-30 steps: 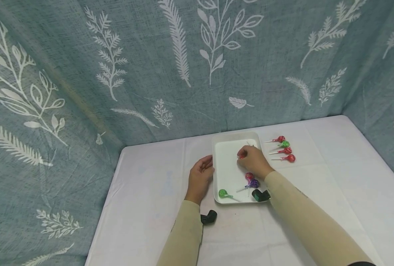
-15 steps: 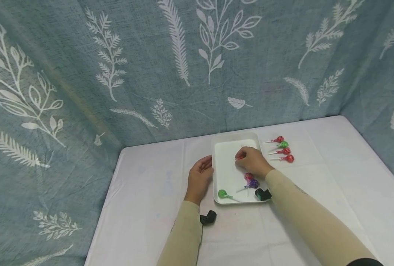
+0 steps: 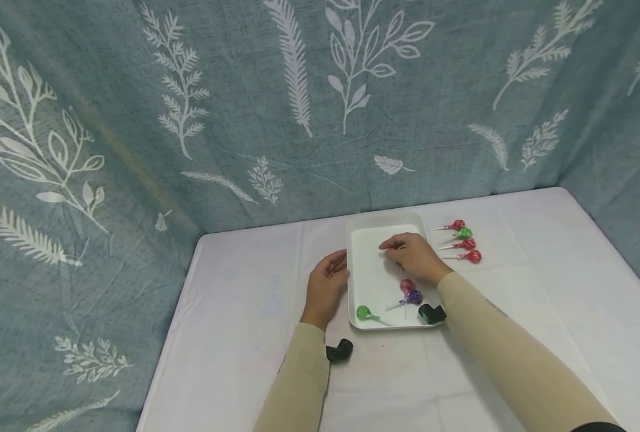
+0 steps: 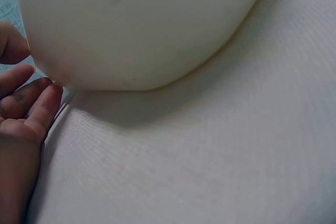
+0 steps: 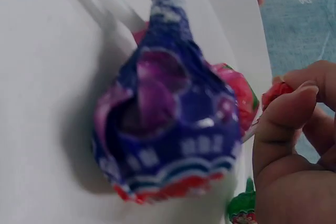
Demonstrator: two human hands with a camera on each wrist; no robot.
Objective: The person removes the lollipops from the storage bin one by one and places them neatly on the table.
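The white tray (image 3: 374,325) lies on the cloth-covered table. My left hand (image 3: 324,292) rests at its left side, relaxed fingertips right at the rim; the left wrist view shows these fingers (image 4: 46,106) against the tray's edge. Over the middle of the tray, my right hand (image 3: 414,258) pinches a lollipop in red wrapping (image 5: 276,94) between thumb and finger. The hand hides most of it in the head view. Below that hand, a purple lollipop (image 3: 415,297) lies crossed with a pink-red lollipop (image 3: 406,285). A green lollipop (image 3: 363,312) occupies the tray's near left corner.
Right of the tray, several lollipops lie in a column on the table: a red one (image 3: 458,225), a green one (image 3: 464,233) and more red ones (image 3: 474,257). A blue-green leaf-patterned curtain (image 3: 320,120) stands behind the table.
My right hand has shifted slightly left over the tray, and the red lollipop is now more hidden in the head view. The left hand stays at the tray's side.
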